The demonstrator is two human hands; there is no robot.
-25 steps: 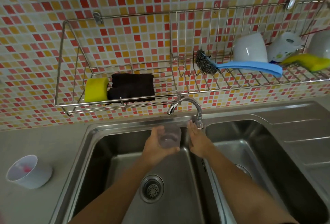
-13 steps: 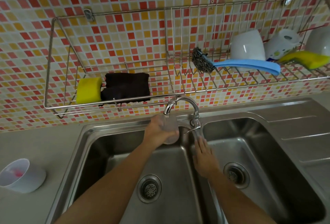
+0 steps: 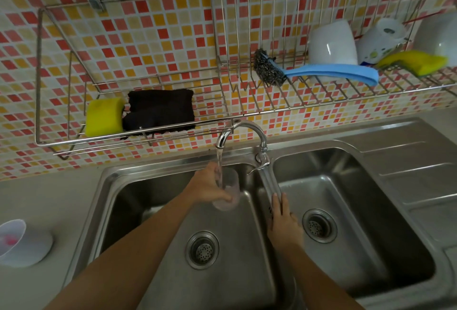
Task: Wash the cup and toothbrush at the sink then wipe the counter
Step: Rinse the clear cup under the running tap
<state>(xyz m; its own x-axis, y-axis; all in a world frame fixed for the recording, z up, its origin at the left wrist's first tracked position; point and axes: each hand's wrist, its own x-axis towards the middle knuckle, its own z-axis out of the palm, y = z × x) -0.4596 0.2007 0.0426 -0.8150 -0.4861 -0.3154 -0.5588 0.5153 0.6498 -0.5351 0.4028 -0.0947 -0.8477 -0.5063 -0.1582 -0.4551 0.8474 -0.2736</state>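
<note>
Clear plastic cup (image 3: 226, 192), translucent, under faucet (image 3: 241, 131) stream; left hand (image 3: 210, 186) grips it. Right hand (image 3: 284, 223) flat, fingers straight, right of faucet.

I see the wire rack (image 3: 38, 74) spanning the upper half of the frame, fixed to the wall. At its left end a sponge (image 3: 104, 117) lies just left of a cloth (image 3: 160, 109), touching it. Right of centre lies a scrubber (image 3: 268, 71), with an upturned mug (image 3: 332, 42) behind its handle and a second sponge (image 3: 413, 62) at far right. The tap (image 3: 243, 126) stands below the rack, at the back of the divider (image 3: 269, 186) between the left basin (image 3: 235, 272) and right basin (image 3: 371, 248). The left hand (image 3: 210, 186) holds the cup (image 3: 228, 186) under the tap, over the left basin. The right hand (image 3: 283, 223) rests on the divider. A second cup (image 3: 24, 245) sits on the worktop (image 3: 37, 198), lower left.
</note>
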